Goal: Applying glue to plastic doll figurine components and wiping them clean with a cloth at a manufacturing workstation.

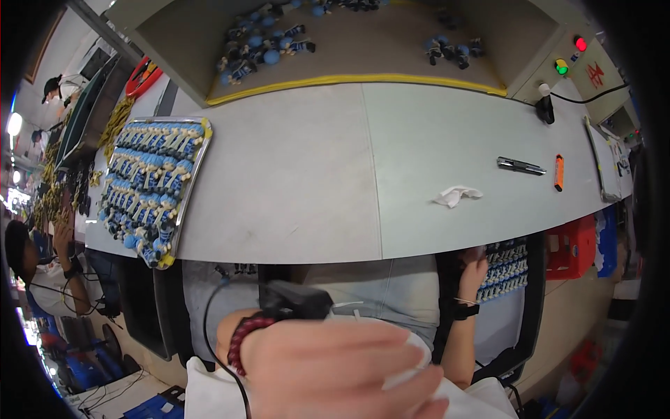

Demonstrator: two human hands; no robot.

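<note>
My left hand (pixel 342 366) is large and blurred close to the camera. Its fingers are stretched out toward the right, and nothing shows in them; a dark red bead bracelet (pixel 241 342) circles the wrist. Below the table's front edge, my right hand (pixel 474 272) is beside a black crate (pixel 534 318) holding rows of small blue-and-white figurines (pixel 506 269). Its fingertips are too small and partly hidden to show a grip. On the table's left side, a metal tray (pixel 199 164) bears several rows of blue-haired doll figurines (pixel 150 185).
On the grey table (pixel 293 167) lie a crumpled white cloth (pixel 457 195), a box cutter (pixel 520 165) and an orange blade case (pixel 559 172). Behind, a yellow-edged booth (pixel 356 78) contains loose figurines (pixel 269 52). A red crate (pixel 571 246) stands right; another person (pixel 52 272) sits left.
</note>
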